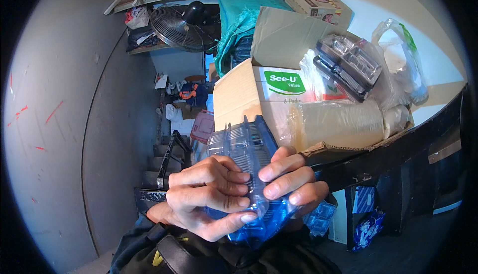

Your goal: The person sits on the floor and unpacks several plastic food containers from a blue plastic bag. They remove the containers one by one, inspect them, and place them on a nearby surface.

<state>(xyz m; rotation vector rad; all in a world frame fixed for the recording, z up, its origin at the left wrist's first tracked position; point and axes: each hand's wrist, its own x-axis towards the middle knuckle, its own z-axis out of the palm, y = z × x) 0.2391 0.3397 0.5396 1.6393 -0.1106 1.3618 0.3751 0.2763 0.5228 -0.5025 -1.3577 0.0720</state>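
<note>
Close to my chest, both hands grip a stack of ribbed clear plastic containers [239, 139] that show blue at the lower end. My left hand [209, 195] presses its fingertips and thumb on the left side of the stack. On the right side lie the curled fingers of my right hand [295, 182]; its thumb is hidden. Just beyond the stack stands an open cardboard box [235, 95], holding a white printed pack [282, 87] and a roll of clear plastic [341, 123]. Clear-lidded dark trays [349, 67] rest on top of the box's contents.
A teal woven sack [250, 9], a printed carton [317, 3] and a plastic bag [397, 57] lie beyond the box. A black fan [183, 27] stands at the upper left. Stairs with a dark metal railing [170, 158] descend beside the grey wall [63, 124].
</note>
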